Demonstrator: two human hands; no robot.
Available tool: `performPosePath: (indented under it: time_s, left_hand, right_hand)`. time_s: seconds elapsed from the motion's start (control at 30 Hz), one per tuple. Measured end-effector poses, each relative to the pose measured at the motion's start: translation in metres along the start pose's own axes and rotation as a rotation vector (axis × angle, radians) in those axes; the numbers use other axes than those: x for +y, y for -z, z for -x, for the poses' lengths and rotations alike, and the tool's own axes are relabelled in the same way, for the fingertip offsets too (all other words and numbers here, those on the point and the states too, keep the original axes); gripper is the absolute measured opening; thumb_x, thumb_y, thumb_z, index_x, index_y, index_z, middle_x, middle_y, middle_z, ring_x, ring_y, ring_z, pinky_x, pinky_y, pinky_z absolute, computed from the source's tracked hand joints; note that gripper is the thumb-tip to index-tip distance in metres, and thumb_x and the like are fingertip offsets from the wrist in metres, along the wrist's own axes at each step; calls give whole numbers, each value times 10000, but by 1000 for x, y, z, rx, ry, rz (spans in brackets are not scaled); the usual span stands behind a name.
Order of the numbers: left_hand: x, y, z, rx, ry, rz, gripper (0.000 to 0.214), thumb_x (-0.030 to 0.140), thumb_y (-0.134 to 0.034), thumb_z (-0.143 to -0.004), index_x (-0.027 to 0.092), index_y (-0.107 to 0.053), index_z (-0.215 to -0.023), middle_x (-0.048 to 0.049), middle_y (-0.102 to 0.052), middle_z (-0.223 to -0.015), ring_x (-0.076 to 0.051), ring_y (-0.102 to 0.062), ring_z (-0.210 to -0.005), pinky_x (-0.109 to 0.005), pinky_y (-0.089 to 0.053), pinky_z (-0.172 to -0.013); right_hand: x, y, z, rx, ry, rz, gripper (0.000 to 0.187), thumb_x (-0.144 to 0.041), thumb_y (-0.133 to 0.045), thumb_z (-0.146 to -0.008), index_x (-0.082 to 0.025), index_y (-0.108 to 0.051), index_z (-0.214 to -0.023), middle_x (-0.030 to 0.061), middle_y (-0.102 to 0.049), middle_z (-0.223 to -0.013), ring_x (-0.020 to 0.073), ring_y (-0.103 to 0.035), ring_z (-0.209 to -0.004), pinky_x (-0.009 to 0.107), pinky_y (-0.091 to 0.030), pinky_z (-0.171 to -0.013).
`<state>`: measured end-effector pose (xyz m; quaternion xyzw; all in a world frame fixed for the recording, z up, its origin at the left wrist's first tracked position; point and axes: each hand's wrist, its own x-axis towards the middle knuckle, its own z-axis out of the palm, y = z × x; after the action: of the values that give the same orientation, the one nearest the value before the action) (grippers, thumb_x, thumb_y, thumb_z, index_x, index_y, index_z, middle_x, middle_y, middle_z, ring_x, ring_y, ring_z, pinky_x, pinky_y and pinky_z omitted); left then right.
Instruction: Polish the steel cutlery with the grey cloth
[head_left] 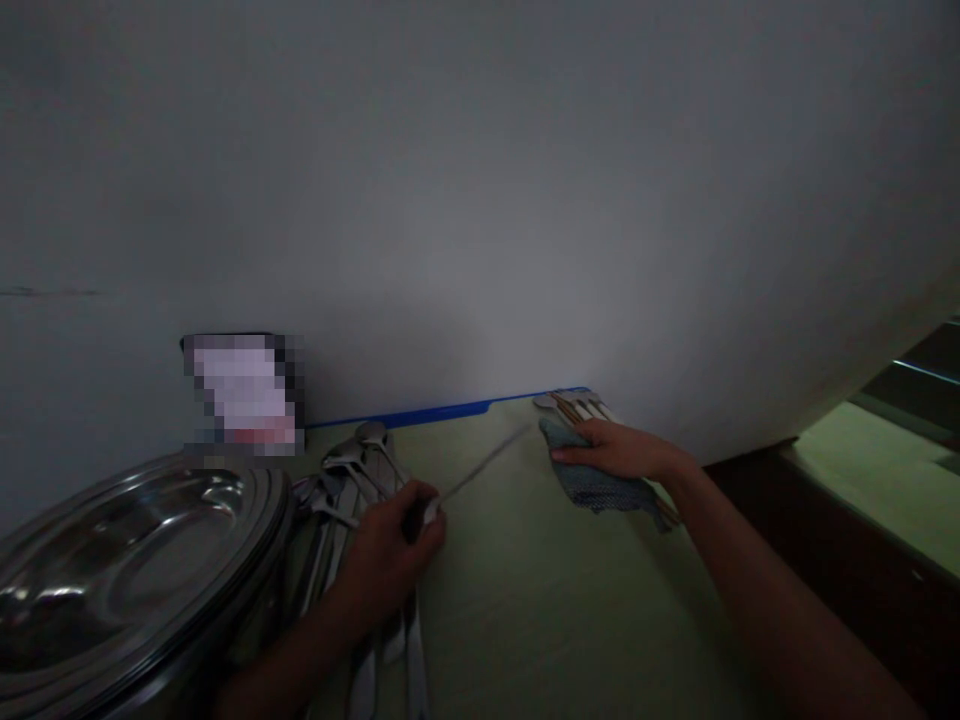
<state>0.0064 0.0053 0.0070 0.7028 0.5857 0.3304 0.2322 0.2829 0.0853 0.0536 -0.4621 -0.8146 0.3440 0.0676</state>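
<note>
My left hand point(401, 545) is closed around a thin metal utensil point(487, 465), which points up and right; whether it is a spoon or a knife I cannot tell. Under and beside that hand lies a pile of metal spoons and other cutlery point(349, 455), some of it hidden by my wrist. At the right of the table, my right hand point(615, 450) grips a bunched blue-grey cloth point(577, 480). Just beyond the cloth, a row of cutlery point(589, 405) lies near the wall, its near part covered by hand and cloth.
A stack of oval metal trays point(262, 490) stands at the left. Behind it a phone-like device point(244, 390), blurred out, leans on the wall point(480, 200). Blue tape or edging point(420, 415) runs along the back of the pale green table point(510, 600).
</note>
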Motion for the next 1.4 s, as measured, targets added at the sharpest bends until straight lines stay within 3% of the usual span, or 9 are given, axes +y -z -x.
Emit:
performPosePath:
  time_s: [0.13, 0.23, 0.33, 0.47, 0.63, 0.77, 0.97, 1.2, 1.4]
  left_hand:
    - [0, 3, -4, 17, 25, 55, 211, 327, -414, -778, 193, -528, -663, 19, -564, -578, -161, -541, -565, -246, -388, -537]
    - [1, 2, -4, -43, -11, 0, 216, 342, -420, -780, 195, -534, -671, 28, -549, -561, -155, -532, -540, -242, -383, -524]
    - [3, 1, -3, -101, -40, -59, 193, 331, -436, -771, 191, -563, -729, 39, -537, -535, -149, -521, -507, -236, -369, -502]
    - [3, 1, -1, -131, -75, -45, 181, 304, -432, -777, 189, -563, -726, 37, -535, -539, -145, -514, -505, -233, -363, -490]
    - [0, -1, 3, -159, -137, 160, 192, 315, -474, -809, 201, -532, -952, -11, -640, -817, -158, -581, -664, -247, -432, -586]
    - [1, -2, 5, -176, -98, 320, 336, 298, -431, -855, 202, -390, -1174, -23, -644, -861, -160, -598, -754, -246, -451, -634]
    - [1, -4, 5, -290, -152, 140, 182, 230, -404, -857, 204, -507, -1005, 40, -597, -664, -122, -550, -583, -218, -393, -548]
    - [1, -4, 5, -313, -167, 45, 177, 242, -390, -851, 201, -540, -934, 47, -555, -612, -121, -524, -551, -208, -376, -515]
    - [-1, -4, 7, -341, -184, 1, 192, 235, -377, -848, 203, -547, -931, 15, -631, -721, -138, -572, -632, -226, -414, -581]
  right_hand:
    - [-16, -14, -8, -78, 84, 104, 483, -567, -425, -808, -129, -609, -898, 77, -635, -825, 170, -581, -726, 279, -451, -615]
    - [-26, -20, -7, 150, 208, 62, 614, -531, -522, -772, -168, -416, -1256, 136, -548, -1167, 209, -548, -992, 346, -456, -805]
    - [-42, -25, -4, 385, 359, 163, 688, -469, -588, -751, -225, -315, -1333, 123, -402, -1334, 231, -399, -1201, 412, -354, -971]
    - [-65, -36, -6, 171, 465, 328, 328, -344, -502, -844, -220, -553, -1143, 73, -587, -1106, 194, -522, -1042, 344, -393, -902]
    - [-62, -30, -5, 24, 460, 291, 266, -307, -442, -880, -196, -629, -1033, 53, -667, -972, 153, -592, -880, 268, -416, -785]
    - [-32, 0, 2, 225, 209, 307, 263, -339, -478, -849, -192, -655, -975, 55, -690, -905, 163, -609, -788, 273, -424, -720]
    - [20, 11, -7, 538, -251, 413, 287, -297, -462, -834, -145, -672, -959, 109, -696, -928, 206, -634, -816, 276, -427, -707]
    - [37, -9, -26, 570, -509, 534, 366, -348, -372, -875, -157, -678, -931, 136, -689, -934, 239, -636, -888, 290, -433, -724]
    - [39, -15, -29, 563, -582, 569, 349, -350, -383, -872, -169, -665, -967, 143, -678, -965, 253, -633, -906, 317, -443, -741]
